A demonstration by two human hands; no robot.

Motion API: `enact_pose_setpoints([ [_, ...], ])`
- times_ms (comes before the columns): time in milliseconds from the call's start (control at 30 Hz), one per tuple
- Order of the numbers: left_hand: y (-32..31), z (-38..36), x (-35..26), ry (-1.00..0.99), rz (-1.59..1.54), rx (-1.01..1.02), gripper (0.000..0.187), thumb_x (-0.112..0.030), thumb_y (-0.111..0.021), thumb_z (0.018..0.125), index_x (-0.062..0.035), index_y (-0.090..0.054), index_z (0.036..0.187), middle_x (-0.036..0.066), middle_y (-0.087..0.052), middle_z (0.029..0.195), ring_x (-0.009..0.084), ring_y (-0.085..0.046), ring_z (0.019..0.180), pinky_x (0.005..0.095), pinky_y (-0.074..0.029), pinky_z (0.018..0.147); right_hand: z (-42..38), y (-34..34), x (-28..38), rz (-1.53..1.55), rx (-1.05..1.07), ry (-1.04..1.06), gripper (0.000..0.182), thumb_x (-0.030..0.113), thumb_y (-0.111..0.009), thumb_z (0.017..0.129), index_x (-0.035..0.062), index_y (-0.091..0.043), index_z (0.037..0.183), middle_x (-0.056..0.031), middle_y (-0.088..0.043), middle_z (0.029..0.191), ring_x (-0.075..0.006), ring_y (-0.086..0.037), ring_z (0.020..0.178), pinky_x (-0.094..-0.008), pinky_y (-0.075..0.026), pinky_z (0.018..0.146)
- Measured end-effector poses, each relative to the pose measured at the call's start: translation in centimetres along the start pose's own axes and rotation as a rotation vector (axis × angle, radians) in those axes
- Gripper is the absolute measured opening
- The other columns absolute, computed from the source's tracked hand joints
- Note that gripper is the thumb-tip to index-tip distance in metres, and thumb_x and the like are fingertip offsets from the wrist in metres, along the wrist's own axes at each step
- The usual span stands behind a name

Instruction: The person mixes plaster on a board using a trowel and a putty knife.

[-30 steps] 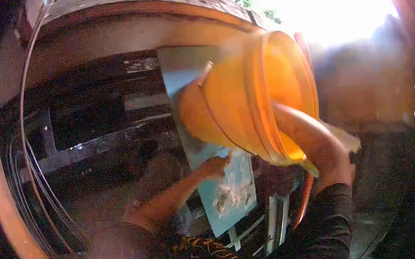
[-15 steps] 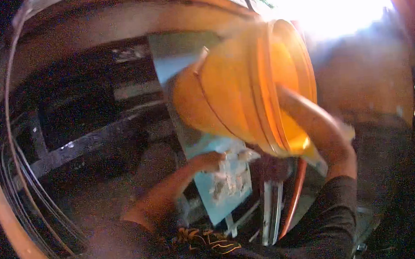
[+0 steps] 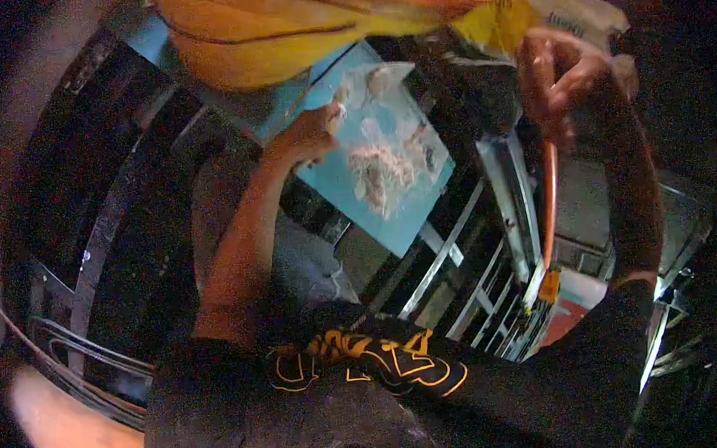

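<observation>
My left hand (image 3: 314, 135) is closed at the edge of a crumpled, translucent plastic bag (image 3: 397, 111). Pale pinkish bits show in or under the plastic, but what they are I cannot make out. Below it lies a light blue board (image 3: 396, 234). An orange-yellow bucket (image 3: 258, 58) with a thin handle lies on its side beyond my left hand, cut off by the top edge. To its right, my right hand (image 3: 563, 76) is raised with curled fingers. Blur hides whether anything small is in them.
Behind my right hand is a printed pale sack (image 3: 567, 14). An orange-red pipe (image 3: 551, 204) runs down beside metal bars (image 3: 508, 190). Dark metal framework (image 3: 104, 231) stands at left, with looped wires (image 3: 87, 347) below it.
My right hand has come out of the bucket and now hangs right of it. The view has tipped downward, so the bucket sits higher; my left hand stays at the plastic.
</observation>
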State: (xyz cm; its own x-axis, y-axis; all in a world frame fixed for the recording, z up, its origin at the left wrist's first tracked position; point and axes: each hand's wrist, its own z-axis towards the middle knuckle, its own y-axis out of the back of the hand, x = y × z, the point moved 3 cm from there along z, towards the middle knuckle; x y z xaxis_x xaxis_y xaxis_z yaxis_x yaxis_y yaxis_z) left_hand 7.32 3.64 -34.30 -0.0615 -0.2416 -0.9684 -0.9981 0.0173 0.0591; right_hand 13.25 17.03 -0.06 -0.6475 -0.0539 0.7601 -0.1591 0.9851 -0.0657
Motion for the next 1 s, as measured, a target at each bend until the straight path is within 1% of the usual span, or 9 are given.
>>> enact_pose_setpoints([
  [100,0.2,-0.6,-2.1,0.032,0.030,-0.050,0.052,-0.012,-0.061,0.072,-0.0021,-0.045,0.121,0.017,-0.062,0.076,0.0223,-0.059,0.049,0.0355,-0.048,0.045,-2.3,0.3,-11.7,0.051,-0.136,0.168,0.019,0.013,-0.068,0.078,-0.0052,-0.062,0.082,-0.0143,-0.056,0.083,-0.0227,-0.063,0.067,-0.0306,-0.051,0.053],
  [200,-0.2,-0.2,-1.6,0.047,0.036,-0.087,0.050,-0.011,-0.060,0.072,-0.0003,-0.047,0.118,0.020,-0.063,0.080,0.0233,-0.061,0.052,0.0363,-0.049,0.047,1.0,-0.3,-21.2,0.271,0.008,-0.271,0.026,0.022,-0.071,0.077,-0.0025,-0.061,0.074,-0.0133,-0.062,0.065,-0.0215,-0.059,0.052,-0.0305,-0.046,0.047],
  [300,-1.2,0.3,-0.8,0.017,-0.003,-0.150,0.052,-0.010,-0.059,0.072,-0.0013,-0.046,0.121,0.019,-0.062,0.081,0.0222,-0.062,0.055,0.0362,-0.050,0.048,2.8,0.2,-32.9,0.099,-0.229,-0.390,0.025,0.021,-0.066,0.082,-0.0020,-0.065,0.092,-0.0116,-0.065,0.078,-0.0188,-0.063,0.068,-0.0317,-0.052,0.064],
  [367,-1.8,1.4,-0.1,0.025,0.004,-0.202,0.054,-0.009,-0.060,0.071,-0.0021,-0.045,0.123,0.019,-0.062,0.083,0.0218,-0.062,0.056,0.0360,-0.050,0.050,2.8,-0.3,-37.7,0.080,-0.419,-0.234,0.032,0.016,-0.065,0.082,-0.0026,-0.059,0.107,-0.0135,-0.065,0.095,-0.0202,-0.064,0.086,-0.0330,-0.052,0.076],
  [567,-3.8,3.9,2.6,-0.131,0.143,-0.378,0.060,-0.012,-0.066,0.068,-0.0040,-0.046,0.124,0.015,-0.063,0.093,0.0238,-0.064,0.066,0.0343,-0.053,0.057,-1.6,-0.8,-37.2,0.118,-0.572,-0.280,0.035,0.005,-0.057,0.083,-0.0029,-0.053,0.117,-0.0140,-0.062,0.106,-0.0213,-0.063,0.093,-0.0336,-0.052,0.080],
  [600,-3.9,3.6,1.6,0.006,0.101,-0.338,0.059,-0.013,-0.068,0.066,-0.0030,-0.048,0.120,0.015,-0.064,0.095,0.0244,-0.065,0.076,0.0353,-0.053,0.063,-2.0,-1.1,-36.7,0.175,-0.630,-0.238,0.031,0.003,-0.057,0.082,-0.0026,-0.055,0.113,-0.0121,-0.063,0.099,-0.0196,-0.063,0.089,-0.0322,-0.052,0.075],
  [733,-4.3,3.6,1.3,-0.218,0.273,-0.426,0.052,-0.015,-0.067,0.067,-0.0024,-0.050,0.114,0.020,-0.062,0.095,0.0308,-0.064,0.083,0.0382,-0.050,0.073,-1.9,-1.0,-35.5,-0.057,-0.981,-0.028,0.022,-0.002,-0.059,0.079,-0.0007,-0.057,0.101,-0.0063,-0.061,0.082,-0.0133,-0.061,0.071,-0.0274,-0.052,0.063],
  [833,-4.5,3.4,0.1,-0.207,0.356,-0.412,0.049,-0.015,-0.066,0.068,-0.0019,-0.050,0.112,0.021,-0.062,0.094,0.0325,-0.063,0.084,0.0380,-0.049,0.075,-0.3,-1.2,-37.0,-0.321,-1.046,-0.048,0.022,-0.003,-0.059,0.078,-0.0006,-0.057,0.100,-0.0052,-0.061,0.080,-0.0111,-0.059,0.068,-0.0259,-0.051,0.062],
  [1000,-4.6,3.4,0.5,-0.103,0.231,-0.373,0.047,-0.014,-0.066,0.068,-0.0018,-0.050,0.110,0.020,-0.062,0.093,0.0309,-0.063,0.085,0.0382,-0.049,0.074,-0.6,-1.1,-34.9,-0.210,-1.132,-0.025,0.010,-0.004,-0.060,0.075,-0.0015,-0.056,0.084,-0.0030,-0.060,0.074,-0.0087,-0.057,0.065,-0.0251,-0.048,0.057],
])
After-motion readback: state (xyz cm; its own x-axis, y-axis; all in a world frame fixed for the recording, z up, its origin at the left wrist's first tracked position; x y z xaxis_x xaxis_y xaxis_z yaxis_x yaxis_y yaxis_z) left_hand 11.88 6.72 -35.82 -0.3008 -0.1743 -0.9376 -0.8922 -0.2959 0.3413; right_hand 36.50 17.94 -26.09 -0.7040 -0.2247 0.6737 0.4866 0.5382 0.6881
